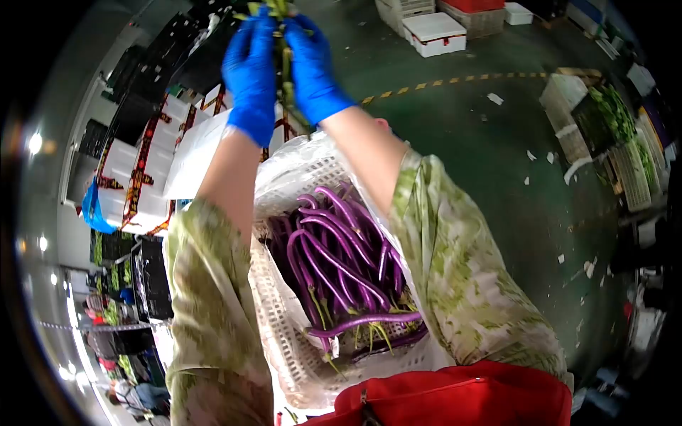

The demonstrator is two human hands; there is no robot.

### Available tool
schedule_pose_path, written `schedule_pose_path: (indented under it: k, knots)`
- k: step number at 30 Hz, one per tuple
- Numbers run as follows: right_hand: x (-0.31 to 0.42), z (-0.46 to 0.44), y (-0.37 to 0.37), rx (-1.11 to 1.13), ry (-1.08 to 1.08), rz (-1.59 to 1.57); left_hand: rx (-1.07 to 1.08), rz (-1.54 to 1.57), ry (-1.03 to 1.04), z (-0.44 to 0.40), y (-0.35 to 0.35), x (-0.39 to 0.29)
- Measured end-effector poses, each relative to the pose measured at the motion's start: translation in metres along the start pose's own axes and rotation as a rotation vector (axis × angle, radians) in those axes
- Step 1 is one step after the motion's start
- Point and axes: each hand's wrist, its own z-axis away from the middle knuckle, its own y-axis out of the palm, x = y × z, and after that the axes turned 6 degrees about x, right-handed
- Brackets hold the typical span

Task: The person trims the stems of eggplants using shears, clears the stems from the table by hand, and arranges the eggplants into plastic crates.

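Both of my hands wear blue gloves and are raised at the top of the view, beyond the crate. My left hand and my right hand are close together around a bunch of green stems, with the fingers wrapped round it. The far end of the bunch is cut off by the frame's top edge. Below my forearms stands a white perforated crate with a plastic liner. Long purple eggplants with green stem ends lie inside it.
White foam boxes with red and black tape stand at the left. Another foam box is on the floor at the top. Crates with leafy greens stand at the right. Several people are at the lower left.
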Motion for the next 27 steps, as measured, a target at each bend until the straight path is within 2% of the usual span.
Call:
schedule_pose_path:
  k: [1, 3, 5, 6, 7, 9, 11, 12, 13, 14, 15, 16, 17, 18, 19, 20, 21, 23, 25, 26, 27]
  knots:
    - [-0.016, -0.006, -0.026, 0.022, 0.007, 0.105, 0.061, -0.071, -0.086, -0.005, -0.016, 0.04]
    - [-0.045, -0.01, -0.095, 0.046, 0.453, 0.337, 0.289, -0.477, -0.428, 0.0, -0.056, 0.099]
    - [-0.137, -0.012, -0.224, 0.163, 0.211, 1.2, 0.268, -0.451, -0.62, 0.004, -0.116, 0.148]
    - [-0.113, -0.003, -0.228, 0.174, 0.423, 1.291, 0.101, -0.262, -0.796, 0.012, -0.128, 0.138]
    - [-0.087, 0.011, -0.23, 0.187, 0.646, 1.374, 0.074, -0.329, -0.925, 0.027, -0.122, 0.083]
    - [-0.091, 0.028, -0.267, 0.133, 0.656, 1.182, 0.096, -0.388, -0.869, 0.051, -0.158, 0.069]
    - [-0.11, 0.035, -0.306, 0.149, 0.659, 1.118, 0.168, -0.385, -0.835, 0.084, -0.2, 0.05]
    - [-0.109, 0.038, -0.308, 0.1, 0.655, 1.135, 0.128, -0.378, -0.884, 0.105, -0.211, 0.033]
    - [-0.091, 0.047, -0.288, 0.08, 0.675, 1.105, 0.038, -0.381, -0.92, 0.125, -0.208, 0.003]
    - [-0.071, 0.056, -0.266, 0.059, 0.694, 1.075, 0.062, -0.356, -0.776, 0.152, -0.222, -0.011]
    - [-0.046, 0.068, -0.225, 0.102, 0.593, 1.112, 0.065, -0.36, -0.643, 0.187, -0.243, -0.034]
    - [-0.043, 0.071, -0.217, 0.053, 0.663, 0.976, -0.006, -0.381, -0.672, 0.217, -0.248, -0.075]
    - [-0.037, 0.062, -0.222, 0.366, 0.596, 1.164, -0.079, -0.4, -0.7, 0.246, -0.252, -0.115]
    - [-0.039, 0.063, -0.201, 0.197, 0.671, 1.004, -0.138, -0.501, -0.668, 0.282, -0.272, -0.149]
    - [-0.043, 0.058, -0.205, 0.233, 0.529, 0.93, -0.174, -0.593, -0.634, 0.318, -0.283, -0.181]
    - [-0.056, 0.038, -0.234, 0.265, 0.517, 0.778, -0.304, -0.652, -0.634, 0.35, -0.284, -0.218]
    - [-0.048, 0.043, -0.187, 0.071, 0.609, 0.58, -0.515, -0.627, -0.679, 0.392, -0.295, -0.25]
    - [-0.031, 0.086, -0.099, 0.231, 0.568, 0.716, -0.793, -0.693, -0.738, 0.49, -0.325, -0.297]
    - [-0.027, 0.132, -0.026, 0.588, 0.598, 0.797, -0.981, -0.78, -0.867, 0.594, -0.334, -0.33]
    - [-0.03, 0.166, 0.02, 0.604, 0.651, 0.799, -1.003, -0.774, -0.952, 0.64, -0.329, -0.339]
    - [-0.031, 0.201, 0.054, 0.73, 0.713, 0.662, -1.016, -0.764, -1.039, 0.681, -0.319, -0.343]
